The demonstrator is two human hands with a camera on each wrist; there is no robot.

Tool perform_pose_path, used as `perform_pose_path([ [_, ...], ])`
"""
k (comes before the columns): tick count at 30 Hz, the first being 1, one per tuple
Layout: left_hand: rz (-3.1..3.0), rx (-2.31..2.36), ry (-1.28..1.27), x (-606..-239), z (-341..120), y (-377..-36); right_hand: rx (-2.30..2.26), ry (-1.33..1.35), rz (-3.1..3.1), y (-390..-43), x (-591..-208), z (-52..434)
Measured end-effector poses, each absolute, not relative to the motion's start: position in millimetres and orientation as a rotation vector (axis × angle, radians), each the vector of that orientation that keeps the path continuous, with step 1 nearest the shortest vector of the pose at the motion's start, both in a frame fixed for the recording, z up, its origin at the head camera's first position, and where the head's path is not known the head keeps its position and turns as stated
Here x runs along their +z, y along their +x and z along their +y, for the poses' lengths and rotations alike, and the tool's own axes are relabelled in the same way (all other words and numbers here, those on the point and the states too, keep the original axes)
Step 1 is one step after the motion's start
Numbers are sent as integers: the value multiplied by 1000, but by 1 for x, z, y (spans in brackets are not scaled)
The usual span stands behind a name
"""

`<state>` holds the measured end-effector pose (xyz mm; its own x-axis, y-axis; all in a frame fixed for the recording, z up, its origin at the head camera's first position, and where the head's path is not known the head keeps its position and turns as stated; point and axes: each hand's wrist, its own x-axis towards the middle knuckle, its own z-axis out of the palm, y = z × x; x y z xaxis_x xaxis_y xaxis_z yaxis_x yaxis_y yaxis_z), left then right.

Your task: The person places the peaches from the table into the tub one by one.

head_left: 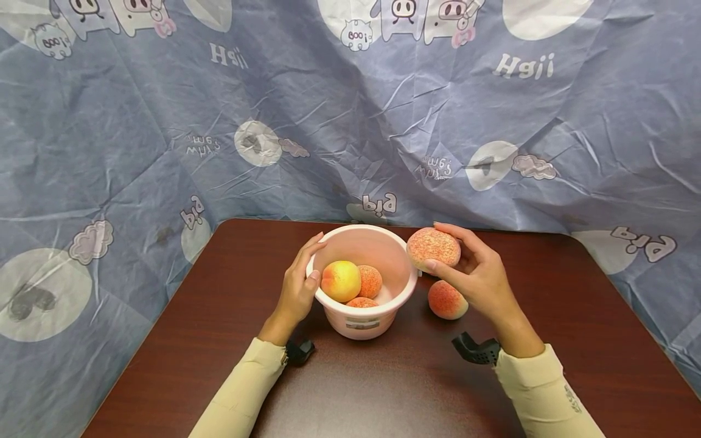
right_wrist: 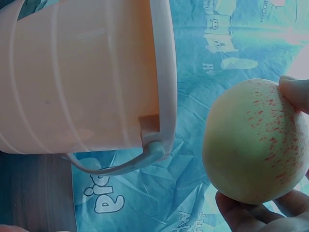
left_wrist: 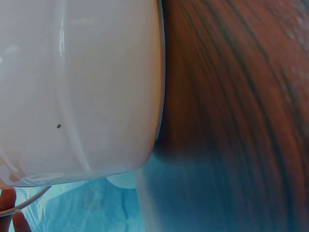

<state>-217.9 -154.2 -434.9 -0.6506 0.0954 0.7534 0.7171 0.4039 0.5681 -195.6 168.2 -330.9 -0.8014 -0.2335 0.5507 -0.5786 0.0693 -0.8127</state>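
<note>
Left hand: the left hand [head_left: 296, 289] is clamped on the rim of the bucket, thumb over the edge and fingers along the outside.
Bucket: the pale pink bucket [head_left: 378, 248] stands upright on the tabletop [head_left: 411, 380], just right of the left hand and left of the right hand. A label [head_left: 362, 323] shows on its near wall.
Handle: in the right wrist view a pale handle [right_wrist: 111, 170] joins the bucket at the rim, on the side toward the right hand.
Right hand: the right hand [head_left: 482, 277] is clamped on the speckled peach [head_left: 434, 248], thumb on one side and fingers on the other, raised above the tabletop.
Speckled peach: in the right hand, near the bucket's rim and outside it; the right wrist view shows a pale greenish underside.
Peaches in the bucket: the yellow peach [head_left: 341, 281] lies nearest the left thumb; the orange peach [head_left: 370, 281] is just right of it; a third peach [head_left: 362, 302] is partly hidden by the near rim.
Loose peach: the loose peach [head_left: 446, 300] rests on the tabletop, below the right hand and beside the bucket.
Sleeves: a cream sleeve [head_left: 241, 389] covers each forearm behind the hand.
Cloth: a printed blue cloth [head_left: 339, 103] hangs beyond both hands.
</note>
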Motion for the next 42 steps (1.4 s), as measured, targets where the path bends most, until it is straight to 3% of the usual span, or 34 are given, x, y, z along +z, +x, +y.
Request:
perform_pose_path([
  [42,-2021,-1277,-691,-435,-155,-219,1832,943,-2048,-205,-337,138],
])
